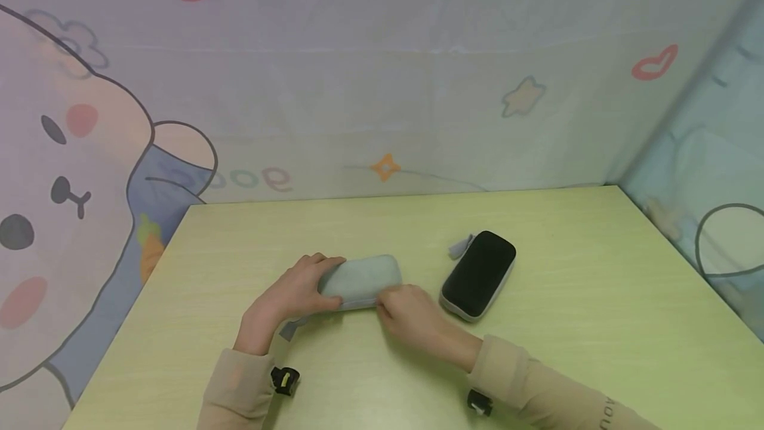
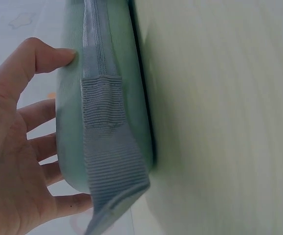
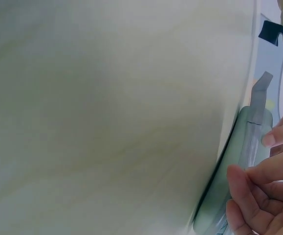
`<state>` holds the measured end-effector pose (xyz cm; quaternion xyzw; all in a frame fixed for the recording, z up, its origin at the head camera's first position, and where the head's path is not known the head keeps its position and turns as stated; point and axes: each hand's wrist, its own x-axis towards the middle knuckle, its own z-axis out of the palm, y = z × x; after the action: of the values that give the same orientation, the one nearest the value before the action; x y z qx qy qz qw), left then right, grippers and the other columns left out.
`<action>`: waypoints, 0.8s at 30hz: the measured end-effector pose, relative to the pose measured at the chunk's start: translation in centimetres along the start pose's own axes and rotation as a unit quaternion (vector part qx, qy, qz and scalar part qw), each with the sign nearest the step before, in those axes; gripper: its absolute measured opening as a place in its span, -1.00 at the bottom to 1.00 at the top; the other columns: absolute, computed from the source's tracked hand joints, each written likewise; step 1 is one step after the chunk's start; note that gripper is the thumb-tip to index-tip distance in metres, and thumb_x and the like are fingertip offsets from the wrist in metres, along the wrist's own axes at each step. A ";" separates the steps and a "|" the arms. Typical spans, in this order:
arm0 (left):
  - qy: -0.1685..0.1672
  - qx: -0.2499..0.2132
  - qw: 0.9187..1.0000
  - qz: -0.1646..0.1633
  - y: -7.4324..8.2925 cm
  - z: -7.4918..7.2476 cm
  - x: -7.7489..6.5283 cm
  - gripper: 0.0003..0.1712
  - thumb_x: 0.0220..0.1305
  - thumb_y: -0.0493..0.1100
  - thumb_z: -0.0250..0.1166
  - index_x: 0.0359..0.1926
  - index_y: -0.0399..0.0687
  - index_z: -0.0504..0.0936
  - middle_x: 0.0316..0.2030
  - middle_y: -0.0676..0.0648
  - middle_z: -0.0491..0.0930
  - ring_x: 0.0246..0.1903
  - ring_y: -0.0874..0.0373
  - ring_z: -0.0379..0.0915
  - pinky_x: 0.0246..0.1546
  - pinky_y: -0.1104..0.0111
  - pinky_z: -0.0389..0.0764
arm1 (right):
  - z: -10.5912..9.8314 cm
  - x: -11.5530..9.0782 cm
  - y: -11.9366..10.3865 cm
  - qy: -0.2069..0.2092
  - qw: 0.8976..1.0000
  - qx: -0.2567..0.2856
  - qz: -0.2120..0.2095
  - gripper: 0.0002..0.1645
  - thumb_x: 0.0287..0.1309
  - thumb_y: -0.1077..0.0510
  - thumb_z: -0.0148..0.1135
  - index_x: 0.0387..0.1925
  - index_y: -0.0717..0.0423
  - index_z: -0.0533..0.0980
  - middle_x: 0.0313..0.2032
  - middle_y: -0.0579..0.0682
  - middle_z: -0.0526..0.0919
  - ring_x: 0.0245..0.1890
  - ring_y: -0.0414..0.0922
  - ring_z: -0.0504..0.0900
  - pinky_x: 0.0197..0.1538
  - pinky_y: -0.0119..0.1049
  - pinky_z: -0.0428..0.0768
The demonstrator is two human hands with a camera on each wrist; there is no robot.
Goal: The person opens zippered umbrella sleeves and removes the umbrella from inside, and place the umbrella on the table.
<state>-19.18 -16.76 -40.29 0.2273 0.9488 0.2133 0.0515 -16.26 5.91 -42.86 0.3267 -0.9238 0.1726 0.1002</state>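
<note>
A pale green zippered case (image 1: pixel 361 279) lies on the table with a grey fabric loop (image 2: pixel 114 161) at its left end. My left hand (image 1: pixel 298 289) holds that end, thumb on the near side and fingers around the far side. Along the near side runs a grey zipper (image 3: pixel 251 142), closed where it shows between the hands. My right hand (image 1: pixel 414 318) is at the case's right front, thumb and bent index finger pinched together at the zipper. The zipper pull itself is hidden by these fingertips.
To the right of the hands lies a second case (image 1: pixel 479 275), black on top with a light grey side and a grey loop (image 1: pixel 461 247). Both stand on a pale yellow-green table (image 1: pixel 567 284). A printed cloth (image 1: pixel 358 85) hangs behind the table's back edge.
</note>
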 end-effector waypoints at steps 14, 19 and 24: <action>-0.002 -0.002 1.000 0.000 -0.1 0.0 0.0 -0.26 0.08 0.00 0.36 0.30 -0.08 0.42 0.10 -0.19 0.51 0.05 -0.08 0.41 0.03 0.07 0.48 | 0.3 0.4 -0.5 0.008 1.000 -0.008 0.000 -0.73 0.09 0.26 0.25 -0.69 0.04 0.51 -0.69 -0.16 0.45 -0.66 -0.29 0.23 -0.58 -0.43 0.28; -0.004 -0.010 1.000 -0.001 -0.1 0.0 -0.1 -0.25 0.08 0.01 0.36 0.30 -0.07 0.42 0.10 -0.17 0.51 0.04 -0.07 0.41 0.03 0.07 0.48 | 0.5 0.5 -0.7 0.009 1.000 -0.007 0.001 -0.68 0.10 0.27 0.23 -0.72 0.03 0.46 -0.71 -0.19 0.34 -0.66 -0.30 0.16 -0.60 -0.46 0.21; -0.005 -0.016 1.000 -0.004 -0.1 -0.1 -0.1 -0.24 0.08 0.01 0.36 0.31 -0.07 0.41 0.09 -0.16 0.51 0.04 -0.06 0.40 0.03 0.07 0.47 | 0.6 0.6 -0.9 0.018 1.000 -0.002 -0.002 -0.64 0.09 0.30 0.21 -0.75 0.02 0.40 -0.71 -0.22 0.20 -0.67 -0.30 0.10 -0.63 -0.48 0.13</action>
<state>-19.12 -16.94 -40.27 0.2241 0.9459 0.2268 0.0601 -16.20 4.71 -42.98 0.3257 -0.9214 0.1766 0.1175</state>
